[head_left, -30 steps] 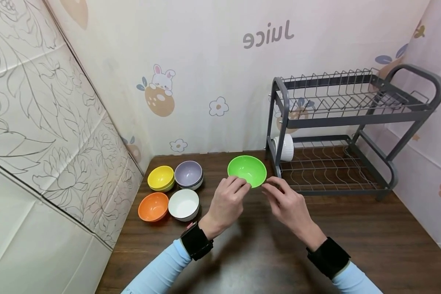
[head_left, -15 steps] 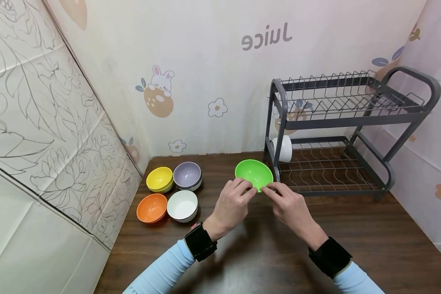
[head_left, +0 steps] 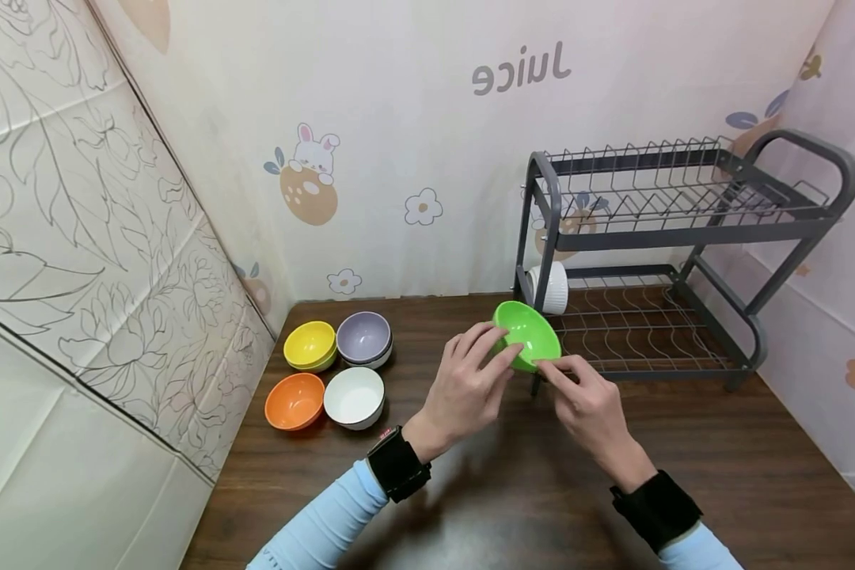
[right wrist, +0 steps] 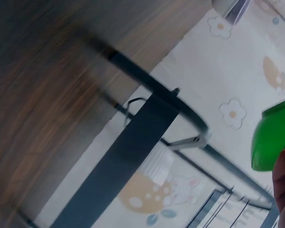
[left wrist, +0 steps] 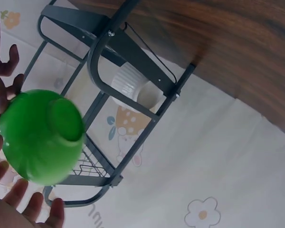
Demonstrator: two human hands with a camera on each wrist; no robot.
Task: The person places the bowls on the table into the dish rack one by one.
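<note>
A green bowl (head_left: 529, 331) is held up in the air, tilted, in front of the left end of the dish rack. My right hand (head_left: 593, 408) pinches its near rim between thumb and fingers. At the bowl's left side is my left hand (head_left: 466, 388), its fingers loosely spread. In the left wrist view, the outer side and foot of the green bowl (left wrist: 42, 137) show, with left fingertips (left wrist: 34, 206) fanned just beside it. The right wrist view catches only part of the green bowl (right wrist: 273, 137) and a finger (right wrist: 283, 178) against it.
A two-tier grey dish rack (head_left: 684, 235) stands at the back right; a white ribbed bowl (head_left: 556, 288) sits upright on edge in its lower tier. On the table's left are yellow (head_left: 309, 343), purple (head_left: 364, 337), orange (head_left: 295, 402) and white bowls (head_left: 355, 397), some stacked.
The green bowl has moved rightward toward the rack and tilted more. My left fingers have gone from pinching its near rim to spreading along its left side; the right hand has kept its pinch.
</note>
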